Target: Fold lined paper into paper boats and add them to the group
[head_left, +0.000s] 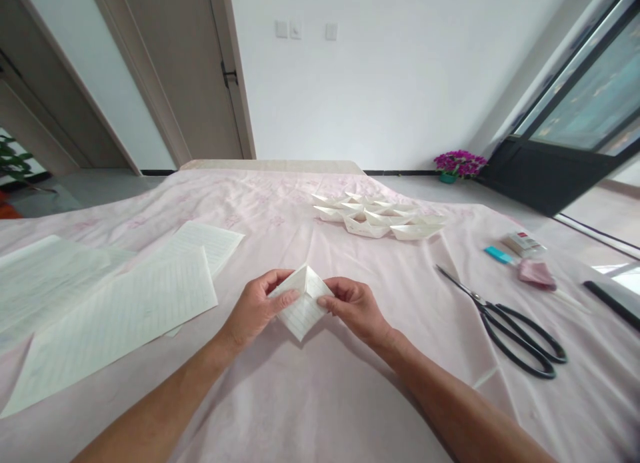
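Head view: a part-folded paper diamond [302,318] is pinched by the left hand [261,296] and right hand [356,304] toward the bench's [305,416] near edge. Completed paper boats [367,227] are grouped toward the far right corner; leftward, paper sheets [120,316] are not yet folded.

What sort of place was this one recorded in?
Probably a room in a home: there is a door with a handle, light switches on a plain white wall, and a pot of purple flowers on the floor beyond the cloth-covered surface.
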A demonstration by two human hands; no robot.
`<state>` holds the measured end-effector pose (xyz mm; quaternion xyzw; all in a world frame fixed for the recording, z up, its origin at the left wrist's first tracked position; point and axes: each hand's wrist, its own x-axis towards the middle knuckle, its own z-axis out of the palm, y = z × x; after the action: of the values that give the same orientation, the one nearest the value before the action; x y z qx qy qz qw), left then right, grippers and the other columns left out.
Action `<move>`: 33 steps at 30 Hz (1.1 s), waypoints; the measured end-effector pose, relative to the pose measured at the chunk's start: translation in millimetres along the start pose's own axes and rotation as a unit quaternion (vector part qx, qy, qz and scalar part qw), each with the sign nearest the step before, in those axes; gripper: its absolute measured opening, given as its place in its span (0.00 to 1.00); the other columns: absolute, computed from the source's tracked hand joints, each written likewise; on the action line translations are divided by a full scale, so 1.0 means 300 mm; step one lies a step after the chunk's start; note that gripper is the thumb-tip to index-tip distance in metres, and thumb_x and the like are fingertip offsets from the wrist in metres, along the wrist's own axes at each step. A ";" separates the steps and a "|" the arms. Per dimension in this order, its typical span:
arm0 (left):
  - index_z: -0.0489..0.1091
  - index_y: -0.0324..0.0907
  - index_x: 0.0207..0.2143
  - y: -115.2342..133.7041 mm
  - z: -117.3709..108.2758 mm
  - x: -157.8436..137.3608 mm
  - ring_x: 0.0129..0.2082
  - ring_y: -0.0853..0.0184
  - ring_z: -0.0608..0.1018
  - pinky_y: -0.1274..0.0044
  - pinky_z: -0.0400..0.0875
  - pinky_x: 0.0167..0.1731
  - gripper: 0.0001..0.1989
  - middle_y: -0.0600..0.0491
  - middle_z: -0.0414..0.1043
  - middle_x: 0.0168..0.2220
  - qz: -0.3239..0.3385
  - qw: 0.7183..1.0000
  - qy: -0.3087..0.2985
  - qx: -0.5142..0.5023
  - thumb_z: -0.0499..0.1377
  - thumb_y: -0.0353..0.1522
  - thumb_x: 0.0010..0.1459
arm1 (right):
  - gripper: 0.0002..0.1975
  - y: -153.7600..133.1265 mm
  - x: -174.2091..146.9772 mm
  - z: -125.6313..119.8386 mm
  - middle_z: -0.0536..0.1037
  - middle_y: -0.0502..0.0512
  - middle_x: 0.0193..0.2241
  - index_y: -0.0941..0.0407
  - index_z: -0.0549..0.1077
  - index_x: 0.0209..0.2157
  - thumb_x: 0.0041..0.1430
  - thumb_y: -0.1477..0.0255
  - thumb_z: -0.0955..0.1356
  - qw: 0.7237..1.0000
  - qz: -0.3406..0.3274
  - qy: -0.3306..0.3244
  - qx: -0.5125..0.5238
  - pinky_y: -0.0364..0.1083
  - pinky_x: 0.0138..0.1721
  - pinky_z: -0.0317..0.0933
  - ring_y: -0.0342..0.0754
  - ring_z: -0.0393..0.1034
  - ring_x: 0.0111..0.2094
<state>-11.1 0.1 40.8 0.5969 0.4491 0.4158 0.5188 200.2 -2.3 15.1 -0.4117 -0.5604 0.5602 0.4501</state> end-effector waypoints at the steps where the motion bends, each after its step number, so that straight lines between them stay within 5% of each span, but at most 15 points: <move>1: 0.73 0.39 0.46 0.001 -0.001 0.005 0.40 0.64 0.76 0.77 0.69 0.40 0.21 0.50 0.77 0.42 -0.005 1.000 -0.010 0.003 0.65 0.40 0.52 | 0.16 0.000 -0.001 0.001 0.74 0.49 0.23 0.59 0.78 0.35 0.48 0.62 0.75 1.000 0.009 -0.005 0.000 0.41 0.25 0.56 0.40 0.62 0.23; 18: 0.75 0.38 0.46 -0.029 0.007 0.026 0.34 0.65 0.76 0.76 0.67 0.37 0.21 0.50 0.77 0.36 -0.089 0.988 -0.080 -0.095 0.63 0.42 0.55 | 0.14 0.040 0.000 -0.009 0.77 0.50 0.26 0.59 0.78 0.34 0.50 0.63 0.74 0.999 0.038 -0.024 -0.021 0.41 0.27 0.57 0.41 0.65 0.25; 33: 0.71 0.38 0.32 -0.049 0.035 0.027 0.24 0.73 0.68 0.80 0.61 0.27 0.20 0.56 0.69 0.26 -0.088 0.991 -0.047 -0.090 0.60 0.48 0.56 | 0.12 0.035 -0.006 0.020 0.73 0.48 0.22 0.59 0.76 0.31 0.48 0.65 0.73 0.998 0.064 -0.008 -0.019 0.41 0.24 0.52 0.40 0.61 0.22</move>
<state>-0.7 6.1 25.1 0.5251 0.4357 0.3789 0.6253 194.5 -5.2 4.7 -0.4513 -0.5469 0.5803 0.4006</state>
